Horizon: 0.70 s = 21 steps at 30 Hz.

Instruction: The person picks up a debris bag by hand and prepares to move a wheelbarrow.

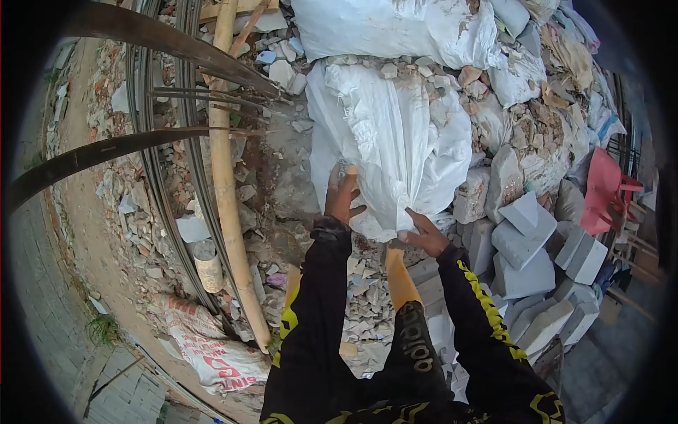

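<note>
A large white woven sack (381, 134) lies in front of me, its cloth gathered into folds that run toward my body. My left hand (342, 195) is at the sack's left near side, fingers spread apart; whether it touches the cloth is hard to tell. At the near right corner, my right hand (426, 236) has the sack's loose edge between thumb and fingers. Rubble pieces (389, 71) rest along the sack's far side. What the sack contains is hidden.
Another white sack (381, 28) lies beyond. Grey blocks (526, 258) are heaped at right, near a red wheelbarrow-like tray (600, 191). A bamboo pole (224, 191), metal bars (152, 177) and curved dark strips (106, 150) stretch along the left. A printed sack (212, 350) lies lower left.
</note>
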Each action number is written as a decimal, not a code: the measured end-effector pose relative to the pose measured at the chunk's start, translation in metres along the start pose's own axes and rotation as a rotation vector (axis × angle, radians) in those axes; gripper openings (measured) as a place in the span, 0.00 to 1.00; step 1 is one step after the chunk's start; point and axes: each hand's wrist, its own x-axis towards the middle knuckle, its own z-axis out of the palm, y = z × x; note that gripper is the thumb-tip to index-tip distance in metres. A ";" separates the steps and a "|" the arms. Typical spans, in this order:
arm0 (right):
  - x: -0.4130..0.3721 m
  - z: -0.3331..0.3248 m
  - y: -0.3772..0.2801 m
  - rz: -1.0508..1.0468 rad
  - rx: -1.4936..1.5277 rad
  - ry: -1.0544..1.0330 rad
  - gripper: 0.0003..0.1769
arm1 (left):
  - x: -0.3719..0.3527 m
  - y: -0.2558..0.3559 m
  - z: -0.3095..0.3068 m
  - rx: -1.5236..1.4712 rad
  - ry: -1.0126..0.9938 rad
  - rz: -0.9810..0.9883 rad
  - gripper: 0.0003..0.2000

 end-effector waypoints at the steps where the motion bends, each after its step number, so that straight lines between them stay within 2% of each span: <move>1: -0.005 -0.012 0.010 0.077 0.056 -0.028 0.32 | 0.029 -0.009 0.021 0.061 -0.081 0.192 0.40; 2: -0.010 -0.017 0.017 0.164 0.113 -0.061 0.34 | 0.048 -0.026 0.038 0.122 -0.150 0.378 0.42; 3: -0.006 -0.009 -0.007 0.158 0.468 0.108 0.35 | 0.051 -0.040 0.052 0.285 0.022 0.377 0.42; 4: 0.006 -0.022 -0.016 0.248 0.542 0.164 0.35 | 0.052 -0.047 0.062 0.453 0.194 0.373 0.43; 6: 0.031 -0.055 -0.036 0.535 0.285 0.305 0.37 | 0.040 -0.056 0.070 0.385 0.300 0.222 0.43; 7: 0.041 -0.049 -0.063 0.539 0.042 0.389 0.45 | 0.050 -0.075 0.067 0.313 0.359 0.234 0.39; 10: 0.077 -0.038 -0.069 0.863 -0.255 0.375 0.53 | 0.037 -0.066 0.043 0.075 0.248 0.211 0.33; 11: 0.084 -0.029 -0.057 0.946 -0.165 0.269 0.57 | 0.030 -0.060 0.036 -0.028 0.181 0.223 0.33; 13: 0.091 0.000 -0.030 0.621 0.188 -0.032 0.48 | 0.024 -0.048 0.021 0.281 0.198 0.043 0.36; 14: 0.097 0.012 -0.028 0.488 0.280 -0.035 0.44 | 0.024 -0.042 0.014 0.436 0.203 -0.045 0.38; 15: 0.102 0.032 -0.042 0.355 0.379 -0.047 0.40 | 0.026 -0.050 0.010 0.526 0.212 0.091 0.43; 17: 0.150 0.040 -0.040 0.378 0.605 0.025 0.35 | 0.019 -0.039 0.003 0.686 0.246 0.074 0.41; 18: 0.164 0.052 -0.061 0.275 0.656 -0.042 0.33 | 0.015 -0.036 0.000 0.770 0.255 0.061 0.40; 20: 0.205 0.062 -0.054 0.387 0.440 -0.139 0.31 | 0.013 -0.040 -0.009 0.734 0.273 0.075 0.40; 21: 0.212 0.073 -0.040 0.431 0.393 -0.119 0.29 | 0.013 -0.042 -0.017 0.706 0.262 0.083 0.40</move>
